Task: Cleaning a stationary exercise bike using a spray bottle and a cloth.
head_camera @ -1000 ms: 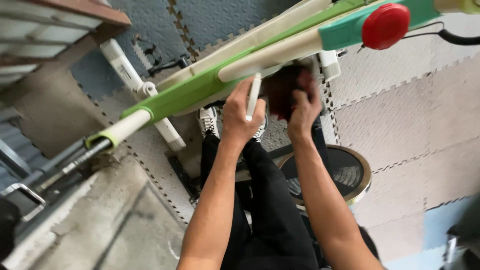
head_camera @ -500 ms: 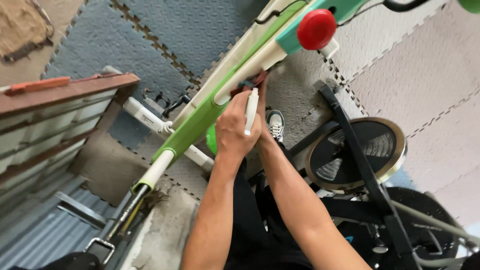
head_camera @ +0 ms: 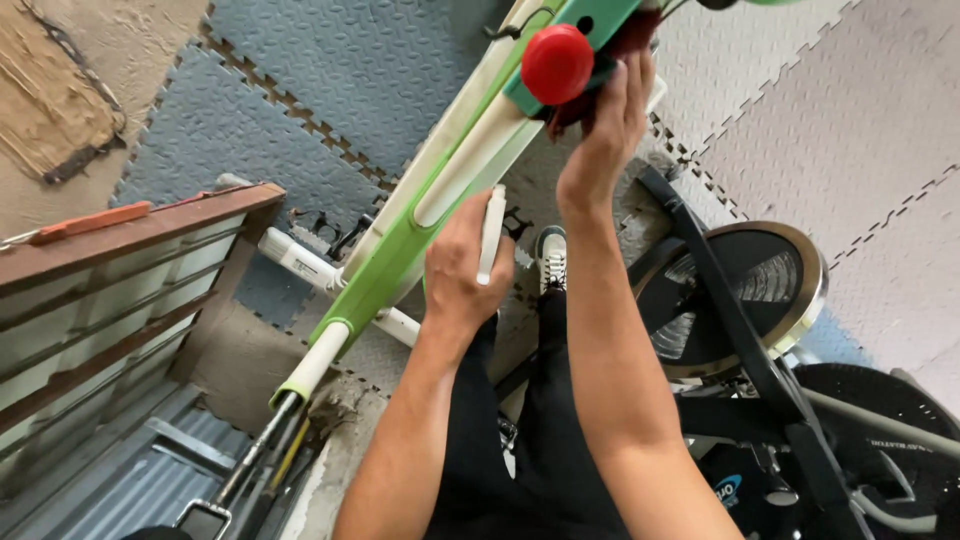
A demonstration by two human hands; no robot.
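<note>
A green and cream bicycle frame (head_camera: 400, 240) runs diagonally from lower left to upper right. My left hand (head_camera: 462, 262) is closed around a slim white stick-shaped object (head_camera: 489, 234) and rests against the frame's underside. My right hand (head_camera: 605, 118) presses a dark red cloth (head_camera: 625, 45) onto the frame just beside a round red knob (head_camera: 557, 63). Both forearms reach up from the bottom edge, over my black trousers and a light shoe (head_camera: 550, 258).
An exercise bike with a metal flywheel (head_camera: 790, 290) and black frame stands at the right. Grey and blue foam floor tiles (head_camera: 360, 70) lie beneath. A wooden-framed cabinet (head_camera: 130, 280) and corrugated metal sheet (head_camera: 110, 480) are at the left.
My right hand has slid up the frame with the cloth toward the red knob. The left hand still holds the white stick. The view has shifted left and down the frame.
</note>
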